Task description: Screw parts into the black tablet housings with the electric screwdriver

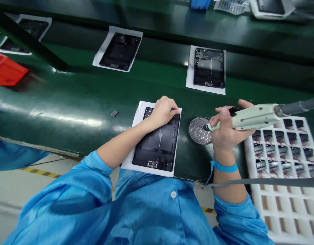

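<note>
My right hand is wrapped around a pale green electric screwdriver. Its tip points left and down onto a round perforated metal dish. My left hand rests over the top of an opened black tablet housing, fingers curled and pressed together near its upper right corner. Whatever those fingertips pinch there is hidden. The housing lies on a white sheet at the bench's front edge, with a small circuit board showing at its lower end.
A white tray holding rows of small wired parts stands at right. Two more housings on sheets lie farther back, left and right. A small dark piece sits left of my work. A red bin is far left.
</note>
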Available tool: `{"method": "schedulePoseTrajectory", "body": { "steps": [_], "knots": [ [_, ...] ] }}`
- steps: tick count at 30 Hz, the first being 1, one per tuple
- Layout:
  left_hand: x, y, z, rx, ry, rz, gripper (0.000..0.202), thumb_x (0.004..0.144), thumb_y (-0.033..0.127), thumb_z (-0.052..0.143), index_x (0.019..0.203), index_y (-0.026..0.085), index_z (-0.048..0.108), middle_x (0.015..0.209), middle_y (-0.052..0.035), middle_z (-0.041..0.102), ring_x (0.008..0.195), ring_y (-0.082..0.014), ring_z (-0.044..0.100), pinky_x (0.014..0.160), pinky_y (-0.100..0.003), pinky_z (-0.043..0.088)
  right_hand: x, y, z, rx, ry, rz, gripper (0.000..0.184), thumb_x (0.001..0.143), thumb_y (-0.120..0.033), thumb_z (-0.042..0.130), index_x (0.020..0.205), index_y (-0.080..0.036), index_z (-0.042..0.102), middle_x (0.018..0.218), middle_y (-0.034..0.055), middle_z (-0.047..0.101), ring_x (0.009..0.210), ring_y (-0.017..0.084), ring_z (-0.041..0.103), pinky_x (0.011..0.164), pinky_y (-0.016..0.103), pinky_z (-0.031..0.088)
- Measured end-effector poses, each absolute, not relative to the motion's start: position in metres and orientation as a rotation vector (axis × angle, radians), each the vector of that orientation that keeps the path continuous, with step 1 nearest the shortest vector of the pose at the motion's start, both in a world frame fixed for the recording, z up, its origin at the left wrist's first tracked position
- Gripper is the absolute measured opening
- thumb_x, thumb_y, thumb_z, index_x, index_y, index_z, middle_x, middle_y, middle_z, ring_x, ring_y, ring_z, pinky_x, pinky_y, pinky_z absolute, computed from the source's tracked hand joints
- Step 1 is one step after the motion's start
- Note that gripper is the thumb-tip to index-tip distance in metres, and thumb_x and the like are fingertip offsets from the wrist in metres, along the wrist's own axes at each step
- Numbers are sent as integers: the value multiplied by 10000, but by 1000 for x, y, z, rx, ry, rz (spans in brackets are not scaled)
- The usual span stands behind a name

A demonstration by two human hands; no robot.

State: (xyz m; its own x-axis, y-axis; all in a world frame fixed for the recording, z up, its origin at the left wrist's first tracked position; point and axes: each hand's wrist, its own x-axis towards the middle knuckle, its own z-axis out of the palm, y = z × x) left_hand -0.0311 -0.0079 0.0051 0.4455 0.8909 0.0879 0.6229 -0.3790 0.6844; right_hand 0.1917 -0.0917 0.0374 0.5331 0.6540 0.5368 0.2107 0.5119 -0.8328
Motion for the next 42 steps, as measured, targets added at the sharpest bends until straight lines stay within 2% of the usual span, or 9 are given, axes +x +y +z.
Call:
{"method": "schedulePoseTrajectory", "body": {
  "steps": [6,12,16,24,27,31,35,39,42],
  "knots": [
    [-32,-26,-9,2298,1334,637,143,1111,284,874,974,263,910,1130,-85,870,1275,-336,673,1084,-516,533,192,-93,37,-1046,-1036,307,426,984,-526,912,1260,-277,705,874,-48,794,457,103,547,458,299,511],
    [-29,-18,-9,2314,1223,600,140,1132,258,825,1022,246,911,1157,-100,831,1269,-343,636,1044,-505,525,180,-80,48,-1054,-1032,292,402,981,-518,842,1260,-303,648,893,-60,768,440,103,495,427,302,473],
    [-29,-7,-10,2293,1149,591,105,1094,232,847,1028,235,927,1152,-110,834,1274,-358,653,1055,-522,536,152,-55,50,-1001,-1104,333,397,1068,-499,785,1380,-332,604,999,-35,785,462,90,503,440,290,454],
    [-24,-8,-20,2224,1105,705,79,1070,268,871,1025,242,931,1125,-112,828,1332,-392,648,1127,-565,532,127,-40,17,-1238,-1300,271,525,1220,-667,590,1594,-317,478,1120,56,777,558,119,586,594,394,613],
    [-22,-9,-20,2217,1096,732,79,1060,249,863,1011,233,923,1109,-115,832,1333,-395,634,1117,-563,533,131,-40,12,-1148,-1311,343,534,1212,-636,637,1621,-327,484,1104,37,762,563,114,597,620,398,648],
    [-21,-10,-16,2202,1100,703,125,1067,207,843,953,212,896,1130,-119,830,1335,-387,626,1119,-558,511,129,-41,15,-1100,-1293,307,451,1188,-582,708,1517,-315,557,1011,11,743,568,119,588,635,396,662],
    [-20,-10,-15,2182,1108,712,142,1074,216,843,940,213,891,1124,-116,832,1343,-389,638,1129,-556,511,120,-41,17,-1219,-1307,247,436,1197,-633,623,1502,-329,550,914,-8,680,561,151,599,638,411,657],
    [-23,-11,-15,2207,1112,709,154,1081,218,820,952,219,903,1120,-114,834,1338,-382,648,1123,-544,521,112,-38,14,-1165,-1217,333,506,1117,-682,716,1451,-332,568,874,-46,648,501,122,539,564,362,602],
    [-26,-12,-12,2242,1111,677,153,1083,212,803,977,215,914,1128,-124,840,1310,-376,658,1085,-532,529,113,-36,17,-1154,-1169,406,556,1064,-688,762,1456,-337,584,906,-53,674,507,119,571,556,348,600]
  ]
}}
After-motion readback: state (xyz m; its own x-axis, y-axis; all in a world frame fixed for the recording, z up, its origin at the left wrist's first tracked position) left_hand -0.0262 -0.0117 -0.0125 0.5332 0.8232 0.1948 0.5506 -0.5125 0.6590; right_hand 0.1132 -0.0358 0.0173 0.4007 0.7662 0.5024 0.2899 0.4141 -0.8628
